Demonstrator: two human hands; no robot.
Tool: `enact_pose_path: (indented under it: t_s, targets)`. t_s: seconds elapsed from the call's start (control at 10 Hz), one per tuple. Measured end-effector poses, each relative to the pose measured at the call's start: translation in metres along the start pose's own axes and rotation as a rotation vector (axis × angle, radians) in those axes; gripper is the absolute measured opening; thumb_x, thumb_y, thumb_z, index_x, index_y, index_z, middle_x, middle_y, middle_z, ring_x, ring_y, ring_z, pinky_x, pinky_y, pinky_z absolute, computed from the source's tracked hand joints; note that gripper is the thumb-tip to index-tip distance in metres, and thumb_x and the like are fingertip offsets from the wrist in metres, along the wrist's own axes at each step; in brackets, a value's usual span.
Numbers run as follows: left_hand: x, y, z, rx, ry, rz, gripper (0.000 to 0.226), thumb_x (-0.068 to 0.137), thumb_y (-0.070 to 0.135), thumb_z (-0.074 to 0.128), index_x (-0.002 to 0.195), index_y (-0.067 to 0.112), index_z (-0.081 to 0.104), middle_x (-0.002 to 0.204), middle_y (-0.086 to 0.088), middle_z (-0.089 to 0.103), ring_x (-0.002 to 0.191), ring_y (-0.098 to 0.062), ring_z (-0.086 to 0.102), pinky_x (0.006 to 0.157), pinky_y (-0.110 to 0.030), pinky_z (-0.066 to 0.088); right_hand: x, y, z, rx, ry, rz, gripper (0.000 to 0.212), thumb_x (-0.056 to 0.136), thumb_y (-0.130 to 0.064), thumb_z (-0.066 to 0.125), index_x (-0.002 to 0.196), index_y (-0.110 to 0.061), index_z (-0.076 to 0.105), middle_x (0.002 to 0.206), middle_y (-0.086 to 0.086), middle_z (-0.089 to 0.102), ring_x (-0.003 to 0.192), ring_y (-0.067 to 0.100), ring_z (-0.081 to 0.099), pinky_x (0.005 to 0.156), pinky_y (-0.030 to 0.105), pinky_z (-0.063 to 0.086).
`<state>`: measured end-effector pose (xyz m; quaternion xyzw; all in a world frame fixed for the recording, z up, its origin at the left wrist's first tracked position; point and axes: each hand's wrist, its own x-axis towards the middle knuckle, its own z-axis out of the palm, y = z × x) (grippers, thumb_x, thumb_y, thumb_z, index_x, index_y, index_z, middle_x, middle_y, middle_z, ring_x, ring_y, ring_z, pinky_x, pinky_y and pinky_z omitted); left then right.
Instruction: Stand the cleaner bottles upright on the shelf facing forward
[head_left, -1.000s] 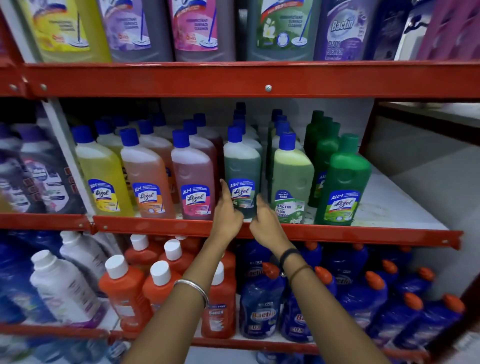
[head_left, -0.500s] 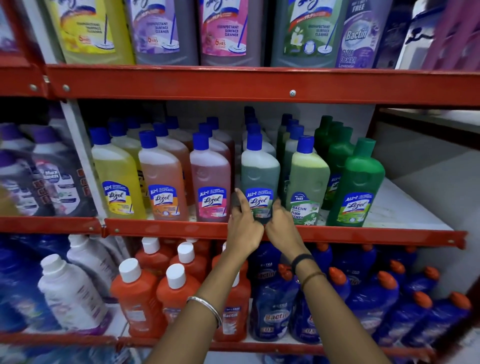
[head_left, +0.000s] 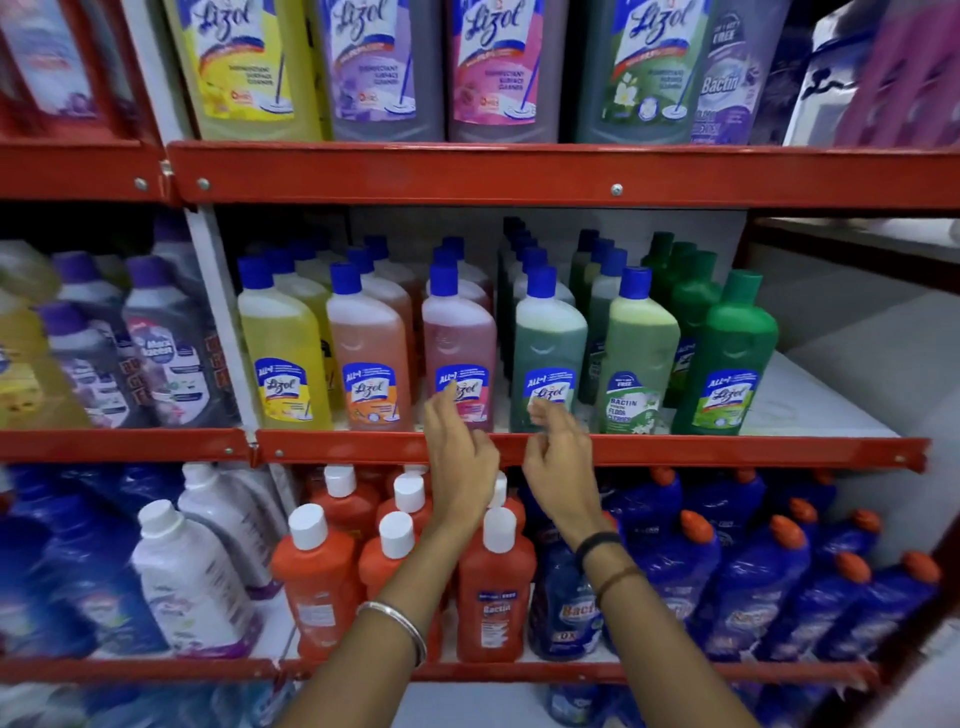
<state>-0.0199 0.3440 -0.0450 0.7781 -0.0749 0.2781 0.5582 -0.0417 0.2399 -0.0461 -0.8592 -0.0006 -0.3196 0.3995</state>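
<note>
Since earlier: both hands have come off the dark green bottle (head_left: 548, 358) and drawn back toward the red shelf lip (head_left: 675, 451); half a second ago they were closed round its base.
Bottle position: upright at the front of the middle shelf, just behind the lip, label forward, between the pink bottle (head_left: 457, 353) and the pale green Bactin bottle (head_left: 636, 364).
Front row: yellow bottle (head_left: 283, 358), orange bottle (head_left: 366, 364) and solid green bottle (head_left: 727, 364) also stand upright behind the lip, labels forward.
Handling, by my estimate: full of liquid, so fairly heavy and bottom-steady; stiff plastic with a smooth, possibly slick skin. The flat lower body beside the label looks like the best hold for turning; the narrow neck under the blue cap suits lifting.
Left hand (head_left: 460, 457): loosely open, empty, fingertips over the pink bottle's label; contact cannot be told.
Right hand (head_left: 558, 457): fingers half curled, empty, blurred, just before the dark green bottle's label.
Hands together: close, not touching.
</note>
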Motion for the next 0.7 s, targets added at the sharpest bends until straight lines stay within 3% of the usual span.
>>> enact_pose_path:
  t_s: [0.1, 0.2, 0.3, 0.5, 0.6, 0.7]
  targets:
    - [0.020, -0.013, -0.017, 0.056, -0.042, -0.054, 0.071, 0.074, -0.013, 0.040, 0.141, -0.001, 0.021, 0.145, -0.023, 0.028, 0.137, -0.032, 0.026, 0.103, -0.010, 0.010, 0.008, -0.019, 0.020, 0.005, -0.211, 0.025, 0.058, 0.080, 0.010, 0.041, 0.137, 0.005, 0.037, 0.142, 0.022, 0.044, 0.132, 0.031, 0.042, 0.111, 0.027, 0.027]
    - [0.028, -0.020, -0.023, 0.088, -0.214, -0.121, 0.074, 0.079, -0.010, 0.041, 0.145, 0.004, 0.011, 0.155, -0.018, 0.020, 0.142, -0.026, 0.020, 0.110, -0.019, 0.014, 0.018, -0.023, 0.035, 0.012, -0.281, 0.091, 0.060, 0.077, 0.011, 0.040, 0.137, 0.006, 0.036, 0.140, 0.023, 0.046, 0.130, 0.034, 0.044, 0.111, 0.033, 0.032]
    - [0.031, -0.018, -0.027, 0.103, -0.220, -0.179, 0.070, 0.081, -0.004, 0.042, 0.145, 0.005, 0.016, 0.152, -0.018, 0.027, 0.140, -0.028, 0.027, 0.113, -0.031, 0.022, 0.021, -0.027, 0.043, 0.030, -0.232, 0.112, 0.050, 0.072, 0.009, 0.043, 0.121, 0.001, 0.051, 0.119, 0.021, 0.061, 0.112, 0.034, 0.057, 0.098, 0.037, 0.048]
    - [0.028, -0.008, -0.033, 0.140, -0.304, -0.247, 0.065, 0.085, 0.002, 0.043, 0.144, 0.003, 0.018, 0.150, -0.021, 0.031, 0.137, -0.033, 0.032, 0.111, -0.037, 0.028, 0.019, -0.029, 0.032, 0.017, -0.304, 0.120, 0.040, 0.074, 0.003, 0.046, 0.113, -0.001, 0.056, 0.112, 0.020, 0.064, 0.104, 0.033, 0.060, 0.087, 0.030, 0.049]
    - [0.028, 0.005, -0.040, 0.200, -0.142, -0.110, 0.049, 0.081, 0.011, 0.046, 0.129, 0.005, 0.043, 0.130, -0.021, 0.054, 0.121, -0.035, 0.050, 0.101, -0.043, 0.043, 0.020, -0.037, 0.014, 0.051, -0.223, 0.041, 0.042, 0.079, -0.009, 0.047, 0.119, -0.004, 0.056, 0.118, 0.018, 0.064, 0.111, 0.031, 0.059, 0.093, 0.033, 0.049]
    - [0.038, 0.056, -0.050, 0.149, 0.094, 0.117, 0.041, 0.084, 0.016, 0.049, 0.124, 0.008, 0.049, 0.126, -0.012, 0.057, 0.118, -0.027, 0.051, 0.101, -0.043, 0.042, 0.033, -0.063, -0.026, 0.133, 0.043, -0.045, 0.049, 0.091, -0.021, 0.048, 0.137, -0.005, 0.042, 0.142, 0.014, 0.047, 0.133, 0.025, 0.041, 0.112, 0.040, 0.034]
